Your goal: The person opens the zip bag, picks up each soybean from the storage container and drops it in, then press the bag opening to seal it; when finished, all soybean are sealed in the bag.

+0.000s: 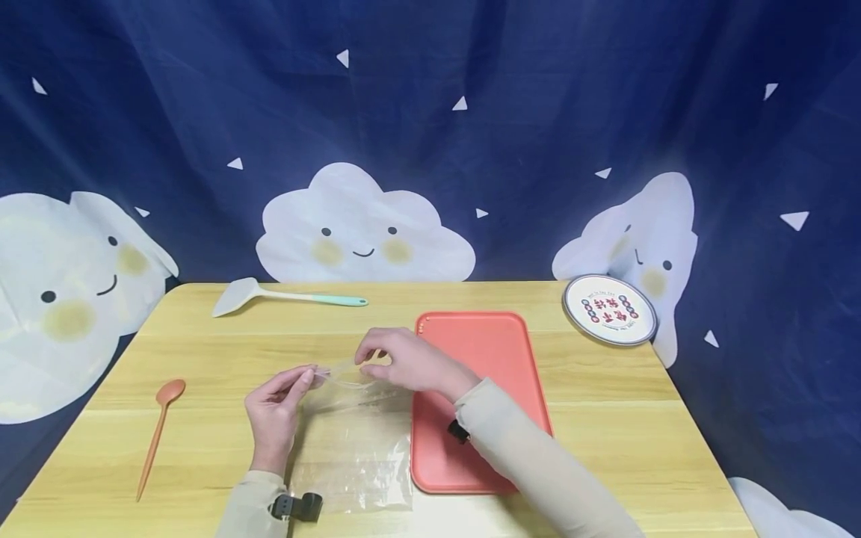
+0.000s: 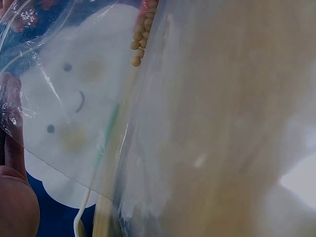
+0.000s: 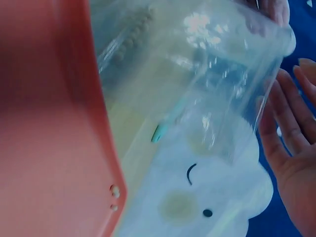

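Thumb and fingers of my left hand [image 1: 278, 403] pinch one side of the mouth of a clear plastic bag [image 1: 356, 459], whose body hangs down toward the table's near side. My right hand [image 1: 413, 361] is at the opposite side of the mouth, thumb and fingers apart. In the right wrist view its straightened fingers [image 3: 291, 118] are right at the bag's edge. Several round, yellowish beans [image 2: 140, 37] show through the film in the left wrist view. Beneath my right forearm lies a red tray [image 1: 477, 351], with a few small beans [image 3: 114, 191] in its corner.
A spatula [image 1: 289, 296] with a pale blade and mint handle lies at the back left. An orange-brown spoon [image 1: 161, 411] is at the left. An oval plate with printed characters [image 1: 610, 309] sits at the back right corner. A blue cloud-patterned curtain [image 1: 417, 112] hangs behind the table.
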### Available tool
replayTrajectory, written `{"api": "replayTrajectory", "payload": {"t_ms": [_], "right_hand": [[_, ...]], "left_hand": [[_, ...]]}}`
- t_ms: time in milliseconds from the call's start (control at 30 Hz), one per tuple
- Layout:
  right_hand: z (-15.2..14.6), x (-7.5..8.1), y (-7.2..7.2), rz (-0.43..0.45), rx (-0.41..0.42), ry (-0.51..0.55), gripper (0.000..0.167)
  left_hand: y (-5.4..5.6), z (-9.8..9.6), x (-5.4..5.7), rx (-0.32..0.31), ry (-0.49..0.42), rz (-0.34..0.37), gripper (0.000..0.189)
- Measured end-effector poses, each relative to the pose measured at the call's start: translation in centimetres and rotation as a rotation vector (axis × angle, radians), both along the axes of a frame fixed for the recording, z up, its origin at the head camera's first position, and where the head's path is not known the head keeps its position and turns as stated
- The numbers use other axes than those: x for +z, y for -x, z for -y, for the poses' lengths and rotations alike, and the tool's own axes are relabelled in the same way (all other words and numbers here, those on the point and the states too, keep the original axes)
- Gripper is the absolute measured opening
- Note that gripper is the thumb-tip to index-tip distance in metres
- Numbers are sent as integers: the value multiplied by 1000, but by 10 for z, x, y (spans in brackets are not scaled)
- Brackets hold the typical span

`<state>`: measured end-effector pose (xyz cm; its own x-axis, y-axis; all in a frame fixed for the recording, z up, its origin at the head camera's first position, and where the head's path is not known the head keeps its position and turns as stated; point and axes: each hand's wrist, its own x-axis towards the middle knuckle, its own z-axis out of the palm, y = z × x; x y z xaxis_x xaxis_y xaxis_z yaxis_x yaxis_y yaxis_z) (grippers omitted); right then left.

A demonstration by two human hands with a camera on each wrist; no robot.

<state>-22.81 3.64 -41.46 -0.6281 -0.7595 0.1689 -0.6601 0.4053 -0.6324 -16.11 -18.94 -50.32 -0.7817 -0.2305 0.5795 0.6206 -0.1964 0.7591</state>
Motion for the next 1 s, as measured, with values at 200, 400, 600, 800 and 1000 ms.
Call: {"api": "replayTrajectory", "payload": {"t_ms": [200,400,600,800,1000], "right_hand": [[-22,-7,25,75,-140,199,9],[-47,-30,57,126,-367,218,11],[-58,-56,73,180,-418,30,12],[-53,-73,83,162,-396,-110,14],[-50,-78,88,107,-361,-196,16]], "left_hand": [[1,0,1,9,6,-7,10],[-1,0,1,1,1,0,10],[-2,1,0,17,26,-14,10],[-2,2,1,10,23,-16,10],[-3,0,0,32,26,5,10]]}}
